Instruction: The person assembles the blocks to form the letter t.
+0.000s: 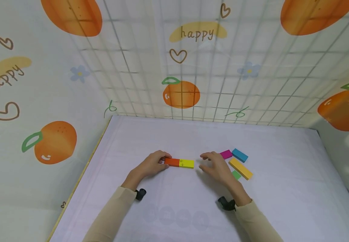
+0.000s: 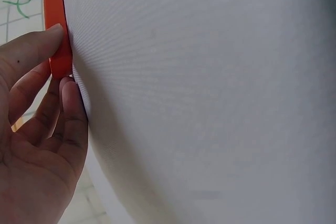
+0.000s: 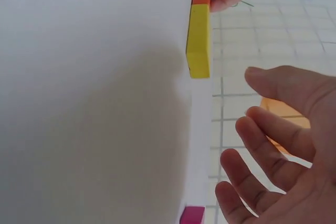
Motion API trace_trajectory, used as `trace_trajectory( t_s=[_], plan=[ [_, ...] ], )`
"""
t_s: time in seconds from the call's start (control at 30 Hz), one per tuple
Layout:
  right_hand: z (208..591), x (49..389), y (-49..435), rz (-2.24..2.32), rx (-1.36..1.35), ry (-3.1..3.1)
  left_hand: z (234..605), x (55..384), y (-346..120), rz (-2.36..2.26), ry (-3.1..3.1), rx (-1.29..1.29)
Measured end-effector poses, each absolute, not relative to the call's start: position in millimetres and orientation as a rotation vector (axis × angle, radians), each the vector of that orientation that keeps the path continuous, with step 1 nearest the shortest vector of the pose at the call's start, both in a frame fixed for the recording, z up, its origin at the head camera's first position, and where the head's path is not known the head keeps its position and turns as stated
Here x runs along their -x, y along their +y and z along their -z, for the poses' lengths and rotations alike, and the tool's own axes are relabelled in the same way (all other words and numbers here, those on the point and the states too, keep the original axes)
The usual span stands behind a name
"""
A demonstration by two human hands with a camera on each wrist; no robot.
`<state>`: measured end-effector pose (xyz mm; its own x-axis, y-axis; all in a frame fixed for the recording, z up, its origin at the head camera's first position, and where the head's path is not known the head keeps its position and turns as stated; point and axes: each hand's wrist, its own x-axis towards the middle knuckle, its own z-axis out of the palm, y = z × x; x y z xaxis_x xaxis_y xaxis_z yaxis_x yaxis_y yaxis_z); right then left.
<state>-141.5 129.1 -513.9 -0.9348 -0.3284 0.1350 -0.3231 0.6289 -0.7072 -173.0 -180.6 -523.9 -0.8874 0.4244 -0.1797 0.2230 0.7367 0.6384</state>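
Note:
An orange-red block [image 1: 172, 162] and a yellow block [image 1: 186, 163] lie end to end in one line on the white table. My left hand [image 1: 153, 163] pinches the outer end of the orange-red block, the thumb on its near side in the left wrist view. To the right of the yellow block, a short gap away, my right hand [image 1: 217, 167] hovers with fingers spread and nothing between them. Beside that hand lie a magenta block [image 1: 226, 154], a blue block [image 1: 240, 155], a longer amber block [image 1: 241, 168] and a green block [image 1: 236, 174], partly covered by the hand.
A white cloth covers the table [image 1: 168, 134]. Behind it hangs a curtain [image 1: 132, 67] printed with oranges, with a grid showing through. Black wrist cameras [image 1: 227, 203] sit on both forearms, below beige sleeves [image 1: 110, 213].

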Motion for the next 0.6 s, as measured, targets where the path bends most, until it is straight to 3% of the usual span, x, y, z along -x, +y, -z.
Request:
trace_trajectory(
  t_s=[0.6],
  plan=[
    [510,134,168,1.284,0.407,2.874,526,174,-183,-0.980,2.592,-0.463]
  ],
)
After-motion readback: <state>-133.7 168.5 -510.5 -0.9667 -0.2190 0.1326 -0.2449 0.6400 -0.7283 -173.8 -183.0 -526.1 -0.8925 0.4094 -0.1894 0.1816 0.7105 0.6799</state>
